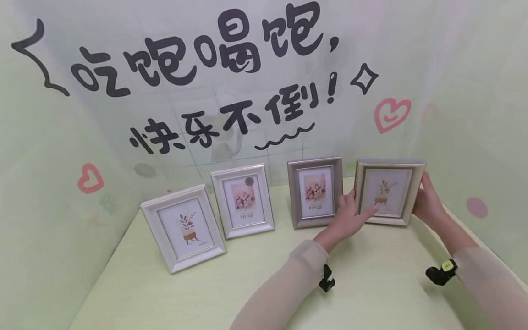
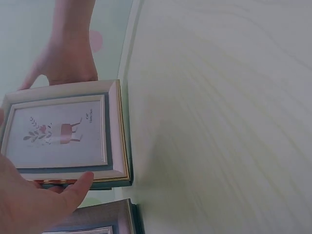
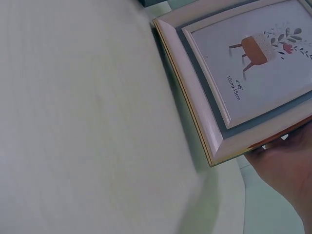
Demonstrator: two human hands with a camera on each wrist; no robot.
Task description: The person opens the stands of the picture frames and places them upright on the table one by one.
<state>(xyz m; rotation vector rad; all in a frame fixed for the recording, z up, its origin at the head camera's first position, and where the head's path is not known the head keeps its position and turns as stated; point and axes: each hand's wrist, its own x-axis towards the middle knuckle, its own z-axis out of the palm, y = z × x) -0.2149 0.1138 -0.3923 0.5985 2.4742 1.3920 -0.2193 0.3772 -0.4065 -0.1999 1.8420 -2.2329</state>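
At the right end of the row is a gold-toned picture frame (image 1: pixel 361 192) with a potted-plant print. My left hand (image 1: pixel 345 219) grips its left side, thumb across the front and fingers behind. On the opposite side my right hand (image 1: pixel 431 204) holds the right edge, its fingers partly hidden behind the frame. In the right wrist view the lower edge of the picture frame (image 3: pixel 195 105) stands close over the table. Just left of my left hand stands a brown picture frame (image 1: pixel 292 192) with a pink flower print.
Two silver-white picture frames stand further left: one with flowers (image 1: pixel 218 206), one angled with a plant print (image 1: pixel 165 243). All stand on the pale wooden table (image 1: pixel 165 302). Behind them hangs a whitish sheet (image 1: pixel 264 156) with black lettering. A pale side wall (image 1: pixel 486 151) rises at the right.
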